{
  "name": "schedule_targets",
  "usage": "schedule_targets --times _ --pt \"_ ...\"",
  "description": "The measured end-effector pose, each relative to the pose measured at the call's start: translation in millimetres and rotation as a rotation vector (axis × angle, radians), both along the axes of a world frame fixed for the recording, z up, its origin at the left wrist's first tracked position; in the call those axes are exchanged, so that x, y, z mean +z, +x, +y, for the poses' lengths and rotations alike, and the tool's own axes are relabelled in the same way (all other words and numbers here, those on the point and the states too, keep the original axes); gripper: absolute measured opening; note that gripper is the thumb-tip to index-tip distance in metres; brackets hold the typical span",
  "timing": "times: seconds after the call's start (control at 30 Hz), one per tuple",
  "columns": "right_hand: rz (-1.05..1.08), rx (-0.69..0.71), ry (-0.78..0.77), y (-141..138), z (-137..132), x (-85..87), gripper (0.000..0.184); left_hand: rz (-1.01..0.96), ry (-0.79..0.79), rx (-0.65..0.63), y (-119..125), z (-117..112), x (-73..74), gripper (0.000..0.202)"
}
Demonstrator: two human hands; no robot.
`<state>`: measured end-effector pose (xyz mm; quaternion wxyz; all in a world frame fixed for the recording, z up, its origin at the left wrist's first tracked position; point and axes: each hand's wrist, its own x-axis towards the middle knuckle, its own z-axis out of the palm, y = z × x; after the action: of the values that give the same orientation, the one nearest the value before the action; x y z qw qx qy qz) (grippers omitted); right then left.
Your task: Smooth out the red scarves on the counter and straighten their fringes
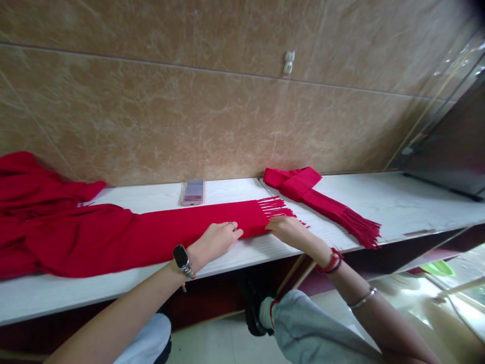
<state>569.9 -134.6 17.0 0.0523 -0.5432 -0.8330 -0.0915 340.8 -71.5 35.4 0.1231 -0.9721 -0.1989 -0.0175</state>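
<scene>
A long red scarf lies stretched along a white shelf, its fringed end pointing right. My left hand, with a smartwatch on the wrist, rests on the scarf's near edge with fingers curled down onto the cloth. My right hand, with red cords at the wrist, lies at the fringed end, fingers pressed on the fabric's corner. A second red scarf, folded, lies to the right with its fringe near the shelf's front edge.
A heap of red cloth fills the shelf's left end. A phone lies behind the scarf by the tiled wall. A dark panel stands at right. My knees and a dark shoe show below.
</scene>
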Motion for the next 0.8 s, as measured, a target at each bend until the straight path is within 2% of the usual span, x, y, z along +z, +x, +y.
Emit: schedule_targets --times 0.17,0.33,0.63,0.8 --pt "-0.039 0.013 0.117 9 1 -9.2 0.022 -0.020 -0.003 -0.032 7 -1 -1.9 0.017" --pt "-0.057 0.055 0.243 9 0 -8.6 0.024 -0.009 0.027 -0.079 7 -2 1.3 0.018" --pt "-0.078 0.115 0.342 10 -2 -10.2 0.027 -0.019 0.040 -0.100 8 -2 -0.8 0.019" --pt "-0.089 0.088 0.385 11 2 -13.8 0.027 -0.040 0.089 -0.096 9 -3 2.0 0.020"
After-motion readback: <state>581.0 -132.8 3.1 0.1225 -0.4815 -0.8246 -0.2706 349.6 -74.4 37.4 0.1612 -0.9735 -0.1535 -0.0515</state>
